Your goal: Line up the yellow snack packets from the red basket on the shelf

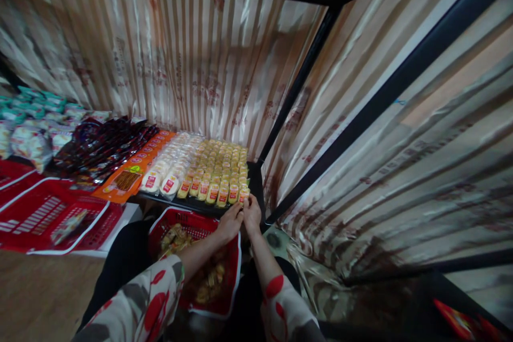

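Small yellow snack packets [214,192] with red labels stand in tight rows at the right end of a dark shelf. At the front right corner of these rows, my right hand [252,215] has its fingers closed around the last yellow packet [243,193]. Beside it, my left hand [231,223] is closed too, its fingertips against the lower part of the same packet; the fingers partly hide the contact. Below my forearms, a red basket [234,283] with a white rim holds loose yellow packets [211,283].
Left of the rows lie white round packs [170,184], an orange pack [120,179], dark glossy packs [100,144] and white bags [30,144]. More red baskets [24,219] sit at the left. Black frame posts [296,91] and a striped curtain [200,53] enclose the shelf.
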### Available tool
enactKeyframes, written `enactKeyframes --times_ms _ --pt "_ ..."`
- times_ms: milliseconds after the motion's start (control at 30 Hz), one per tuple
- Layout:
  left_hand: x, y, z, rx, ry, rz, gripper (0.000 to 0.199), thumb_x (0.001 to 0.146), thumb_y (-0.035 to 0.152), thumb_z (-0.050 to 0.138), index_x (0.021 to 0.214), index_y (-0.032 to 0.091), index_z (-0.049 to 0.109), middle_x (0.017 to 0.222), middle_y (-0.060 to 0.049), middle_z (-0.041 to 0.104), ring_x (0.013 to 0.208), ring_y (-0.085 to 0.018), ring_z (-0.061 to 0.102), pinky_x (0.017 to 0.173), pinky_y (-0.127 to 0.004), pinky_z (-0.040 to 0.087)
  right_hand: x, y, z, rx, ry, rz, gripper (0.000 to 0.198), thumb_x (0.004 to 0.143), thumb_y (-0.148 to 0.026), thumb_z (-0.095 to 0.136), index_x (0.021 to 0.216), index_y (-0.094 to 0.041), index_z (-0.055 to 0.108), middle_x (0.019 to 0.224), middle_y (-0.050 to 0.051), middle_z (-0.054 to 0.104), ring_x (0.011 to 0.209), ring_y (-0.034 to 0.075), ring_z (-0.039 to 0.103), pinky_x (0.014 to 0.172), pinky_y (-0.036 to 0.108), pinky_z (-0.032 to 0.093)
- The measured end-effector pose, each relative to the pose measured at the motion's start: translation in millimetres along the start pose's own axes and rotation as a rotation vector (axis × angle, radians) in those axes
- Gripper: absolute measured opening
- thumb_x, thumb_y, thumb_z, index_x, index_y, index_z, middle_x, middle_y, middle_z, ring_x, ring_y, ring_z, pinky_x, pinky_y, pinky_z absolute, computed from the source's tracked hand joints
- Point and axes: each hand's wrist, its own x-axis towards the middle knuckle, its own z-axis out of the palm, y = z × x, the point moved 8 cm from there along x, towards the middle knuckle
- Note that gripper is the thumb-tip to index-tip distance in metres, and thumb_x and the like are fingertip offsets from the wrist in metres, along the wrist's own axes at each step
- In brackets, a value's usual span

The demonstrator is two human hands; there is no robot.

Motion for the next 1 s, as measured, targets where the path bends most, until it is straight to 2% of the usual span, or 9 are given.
enactKeyframes --times_ms 133,333,467,600,800,900,1000 --pt "2.5 -4.5 -1.0 0.010 -0.005 -0.006 0.041 0.084 0.020 0.040 0.122 0.015 0.054 0.139 -0.007 0.045 0.131 -0.016 0.038 0.113 -0.033 0.025 0.7 1.4 7.3 -0.027 -0.046 -0.009 0.048 0.084 -0.040 0.033 0.119 -0.016 0.056 0.096 0.011 0.067 0.086 0.022 0.060 0.080 0.034 0.044" --pt "1.1 -4.8 -1.0 -0.013 0.033 -0.005 0.039 0.083 0.017 0.041 0.118 0.017 0.057 0.137 -0.006 0.047 0.130 -0.017 0.039 0.113 -0.035 0.026 -2.6 -6.5 4.3 -0.025 0.026 -0.118 0.045 0.084 -0.037 0.034 0.115 -0.016 0.060 0.106 0.012 0.065 0.105 0.024 0.053 0.096 0.040 0.035" --pt "-9.6 3.3 -6.8 -0.018 0.071 0.022 0.038 0.080 0.015 0.043 0.114 0.016 0.058 0.137 -0.007 0.047 0.129 -0.017 0.040 0.112 -0.036 0.028 -3.6 1.4 0.5 0.033 0.056 -0.040 0.052 0.083 -0.042 0.040 0.123 -0.012 0.053 0.109 0.014 0.064 0.103 0.025 0.055 0.093 0.041 0.038" --pt "-28.8 0.7 -16.5 -0.009 0.116 -0.020 0.035 0.081 0.017 0.042 0.112 0.014 0.059 0.136 -0.010 0.047 0.127 -0.019 0.042 0.111 -0.037 0.029 -2.2 7.7 -0.1 0.092 0.044 0.004 0.057 0.080 -0.046 0.045 0.125 -0.011 0.052 0.110 0.015 0.064 0.102 0.026 0.058 0.089 0.040 0.043" --pt "-64.6 -24.1 -26.4 -0.028 0.186 -0.055 0.031 0.081 0.015 0.039 0.102 0.016 0.062 0.125 -0.010 0.055 0.121 -0.019 0.048 0.107 -0.037 0.034 -3.6 13.0 0.2 0.167 0.013 0.013 0.069 0.077 -0.049 0.048 0.130 -0.005 0.045 0.125 0.021 0.055 0.109 0.025 0.056 0.087 0.038 0.047" --pt "-83.6 -42.4 -30.5 -0.036 0.216 -0.064 0.030 0.080 0.013 0.038 0.098 0.017 0.062 0.118 -0.010 0.059 0.115 -0.018 0.052 0.103 -0.036 0.039 -9.3 9.2 -5.6 0.140 0.014 0.018 0.071 0.075 -0.050 0.050 0.129 -0.005 0.045 0.124 0.021 0.055 0.109 0.026 0.057 0.089 0.038 0.046" --pt "-103.1 -66.5 -36.6 -0.008 0.225 -0.109 0.027 0.078 0.012 0.041 0.093 0.017 0.063 0.111 -0.009 0.062 0.110 -0.019 0.054 0.100 -0.035 0.040 -26.6 -4.0 -19.1 0.130 0.075 -0.010 0.066 0.077 -0.050 0.049 0.125 -0.007 0.048 0.121 0.020 0.057 0.109 0.026 0.056 0.089 0.038 0.046"
